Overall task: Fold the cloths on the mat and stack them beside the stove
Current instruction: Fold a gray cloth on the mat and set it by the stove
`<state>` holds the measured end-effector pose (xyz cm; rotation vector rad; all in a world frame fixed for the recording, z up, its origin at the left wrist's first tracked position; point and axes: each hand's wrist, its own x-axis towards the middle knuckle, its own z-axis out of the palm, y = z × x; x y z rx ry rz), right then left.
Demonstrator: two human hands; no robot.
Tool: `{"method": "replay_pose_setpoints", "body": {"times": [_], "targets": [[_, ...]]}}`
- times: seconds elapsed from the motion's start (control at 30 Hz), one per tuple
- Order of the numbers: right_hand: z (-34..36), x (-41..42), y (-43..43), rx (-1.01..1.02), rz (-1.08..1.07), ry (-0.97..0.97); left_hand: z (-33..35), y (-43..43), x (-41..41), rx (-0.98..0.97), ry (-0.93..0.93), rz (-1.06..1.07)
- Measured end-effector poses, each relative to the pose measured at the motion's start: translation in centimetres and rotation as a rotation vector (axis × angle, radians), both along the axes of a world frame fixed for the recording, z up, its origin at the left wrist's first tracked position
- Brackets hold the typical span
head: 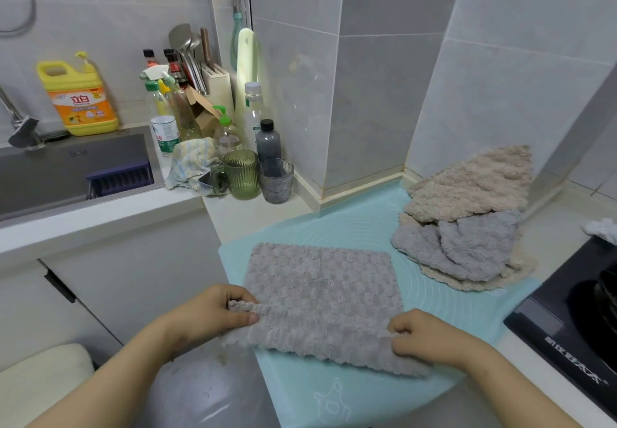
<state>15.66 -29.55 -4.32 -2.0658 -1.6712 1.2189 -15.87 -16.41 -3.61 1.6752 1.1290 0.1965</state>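
My left hand (217, 310) and right hand (424, 337) each pinch the near edge of the grey cloth (320, 290) lying on the middle of the mat (354, 227), the pile (467, 220) sits on the mat's far right corner, and the stove (567, 320) is right of the mat.
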Motion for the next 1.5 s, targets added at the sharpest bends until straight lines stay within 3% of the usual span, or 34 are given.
{"method": "replay_pose_setpoints", "body": {"times": [0.3,0.6,1.27,1.4,1.5], "targets": [[0.2,1.4,1.9,0.251,-0.426,0.152,0.1,4.0,2.0,0.169,0.039,0.188],[-2.2,1.7,6.2,0.353,-0.778,0.233,-1.9,8.3,5.2,0.112,0.001,0.435],[-4.2,2.2,11.0,0.354,-0.808,0.053,-4.2,11.6,7.3,0.274,0.253,0.385],[-4.4,1.9,11.0,0.340,-0.823,0.005,-4.4,11.2,7.6,0.416,0.375,0.362],[-4.2,1.0,10.2,0.293,-0.847,-0.129,-4.3,9.0,8.0,0.705,0.336,0.382]]}}
